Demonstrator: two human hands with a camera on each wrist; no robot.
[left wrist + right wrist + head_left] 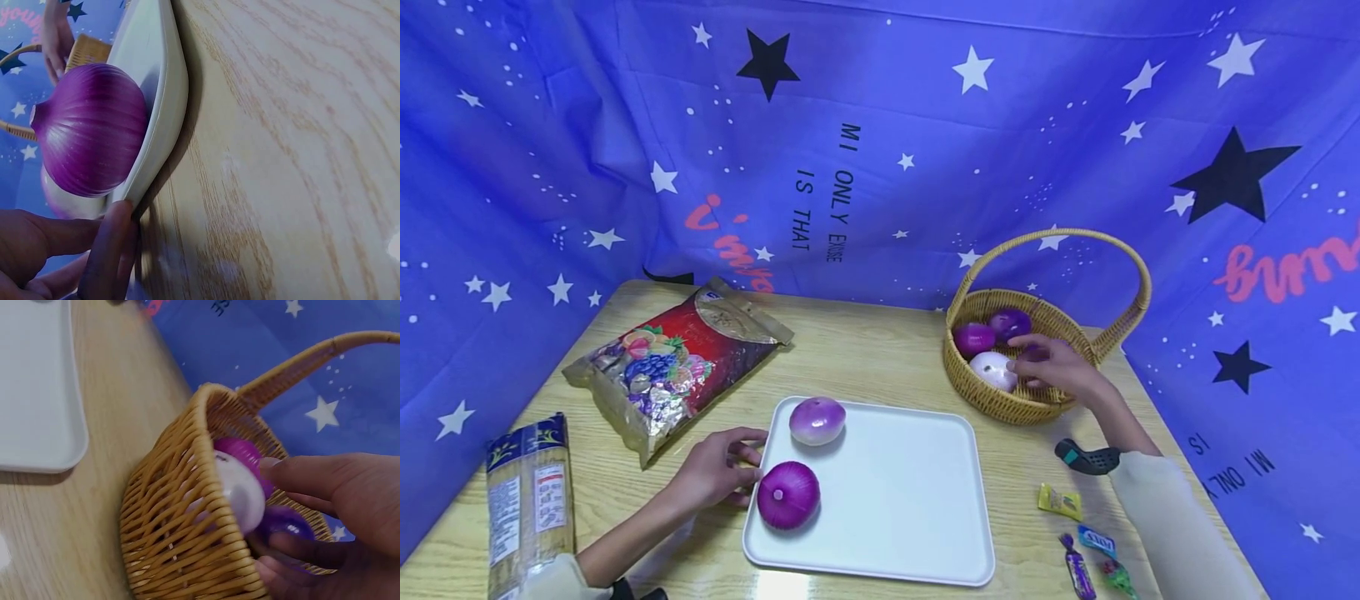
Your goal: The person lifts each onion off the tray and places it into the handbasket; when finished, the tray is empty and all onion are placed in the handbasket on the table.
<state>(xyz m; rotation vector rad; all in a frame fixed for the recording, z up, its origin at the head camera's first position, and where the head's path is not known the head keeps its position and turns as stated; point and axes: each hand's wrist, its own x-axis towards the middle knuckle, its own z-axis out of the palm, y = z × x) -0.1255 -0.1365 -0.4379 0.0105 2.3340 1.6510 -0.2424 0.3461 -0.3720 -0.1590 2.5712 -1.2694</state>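
Note:
A white tray lies on the table, with a pale purple onion and a deep magenta onion along its left side. My left hand touches the tray's left rim with its fingertips, close beside the magenta onion. Over at the right, my right hand reaches inside a wicker basket, fingers spread around nothing gripped. A whitish onion lies right by its thumb and fingers. Magenta and dark purple onions sit behind it, partly hidden by the hand in the right wrist view.
A red and gold fruit-print bag lies at the back left. Packed noodles lie at the left edge. Several small wrapped candies are scattered right of the tray. The basket's tall handle arches above it. A starry blue cloth encloses the table.

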